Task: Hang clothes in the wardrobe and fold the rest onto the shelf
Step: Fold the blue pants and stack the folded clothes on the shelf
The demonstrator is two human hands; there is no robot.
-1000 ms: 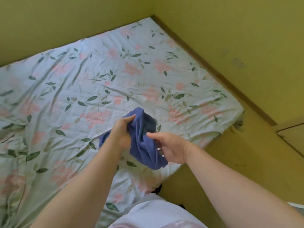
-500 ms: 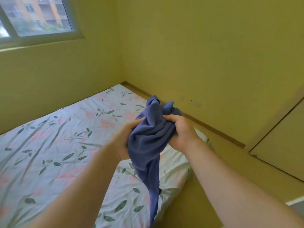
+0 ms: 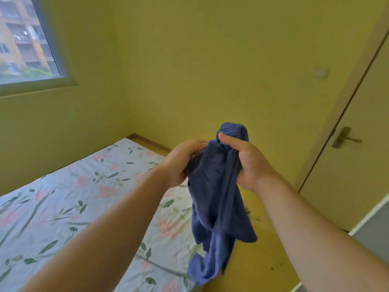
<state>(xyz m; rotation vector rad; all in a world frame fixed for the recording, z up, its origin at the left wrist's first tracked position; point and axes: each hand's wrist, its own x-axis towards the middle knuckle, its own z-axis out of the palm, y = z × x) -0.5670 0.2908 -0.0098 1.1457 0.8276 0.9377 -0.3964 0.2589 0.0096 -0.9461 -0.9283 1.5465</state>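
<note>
The room is enclosed by yellow walls [image 3: 210,70]. A mattress [image 3: 63,207] covered with a flowered sheet is laid at the left, in the corner below a window [image 3: 25,43]. A door [image 3: 357,165] is seen at the right. A blue garment [image 3: 216,197] is held up in the air above the mattress edge, bunched at the top and hanging loosely. Its upper part is grasped by the left hand [image 3: 181,163] from one side and by the right hand [image 3: 248,163] from the other, with fingers curled round the cloth. A lever handle [image 3: 345,138] is fixed on the door, and a small switch plate [image 3: 321,73] on the wall.
</note>
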